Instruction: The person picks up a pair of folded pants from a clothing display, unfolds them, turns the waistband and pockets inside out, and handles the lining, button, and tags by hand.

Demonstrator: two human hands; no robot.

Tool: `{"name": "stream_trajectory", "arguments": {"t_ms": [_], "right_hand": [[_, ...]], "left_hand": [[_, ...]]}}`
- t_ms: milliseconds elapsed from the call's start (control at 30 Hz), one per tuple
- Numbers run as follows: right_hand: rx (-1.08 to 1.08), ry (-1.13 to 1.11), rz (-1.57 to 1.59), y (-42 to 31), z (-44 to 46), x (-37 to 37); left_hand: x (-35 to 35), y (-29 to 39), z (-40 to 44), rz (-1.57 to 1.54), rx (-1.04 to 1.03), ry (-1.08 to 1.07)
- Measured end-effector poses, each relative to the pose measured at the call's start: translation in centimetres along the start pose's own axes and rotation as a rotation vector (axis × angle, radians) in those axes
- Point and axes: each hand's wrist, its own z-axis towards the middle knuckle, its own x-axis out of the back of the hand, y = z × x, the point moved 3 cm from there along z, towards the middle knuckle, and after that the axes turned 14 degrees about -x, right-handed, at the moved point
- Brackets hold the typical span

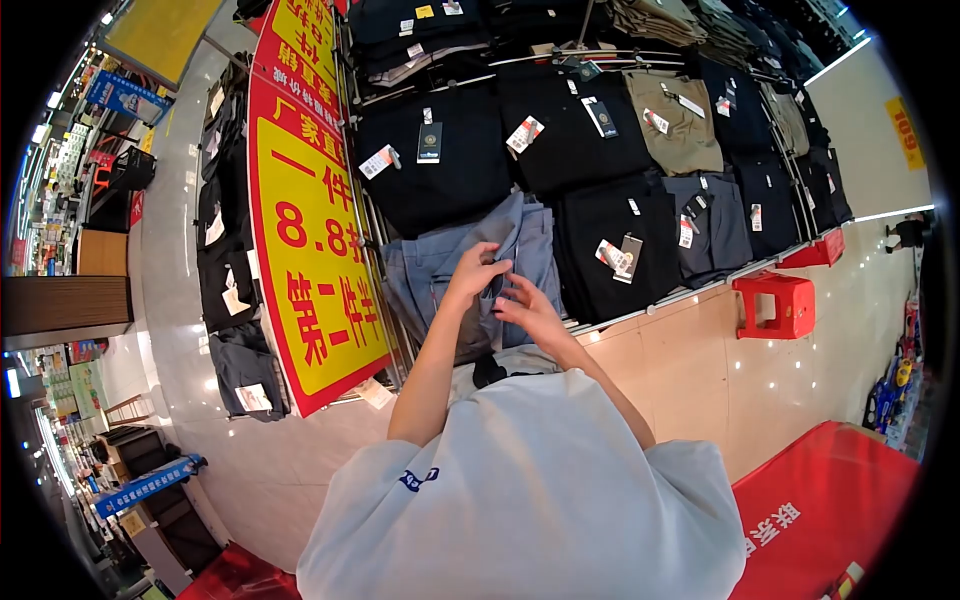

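Note:
A pair of blue-grey trousers (530,255) lies loosely folded at the front edge of the display, with one fold raised to a point behind my hands. My left hand (472,278) is over the middle of it, fingers bent and apart. Close on the right, my right hand (535,312) faces it with curled, spread fingers. A small dark patch shows between the two hands; I cannot make out what it is. Beside the trousers sits a stack of black trousers (590,245) with a hang tag (628,258) on top.
Several more folded stacks fill the rack behind, including khaki trousers (675,125) and grey trousers (705,240). A red and yellow sign (315,230) stands along the left side. Right of the rack are a red stool (775,305) and a red-covered surface (830,500).

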Motion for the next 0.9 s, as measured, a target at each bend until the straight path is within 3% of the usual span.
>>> {"name": "stream_trajectory", "arguments": {"t_ms": [100,267,567,767,900], "right_hand": [[-0.087,0.011,0.051,0.0,0.6,0.8],[-0.173,0.217,0.039,-0.4,2.2,1.7],[-0.189,0.332,0.003,-0.5,5.9,2.6],[-0.107,0.342,0.166,1.1,7.1,5.1],[-0.082,0.288,0.234,0.1,3.8,2.7]], "left_hand": [[0.5,0.8,-1.1,-0.036,0.059,0.029],[0.7,-1.6,-1.8,-0.289,0.056,0.039],[0.8,-0.3,-2.7,-0.24,-0.076,-0.039],[3.0,3.4,-3.9,0.218,-0.237,0.262],[4.0,4.6,-4.7,0.431,-0.34,0.425]]}}
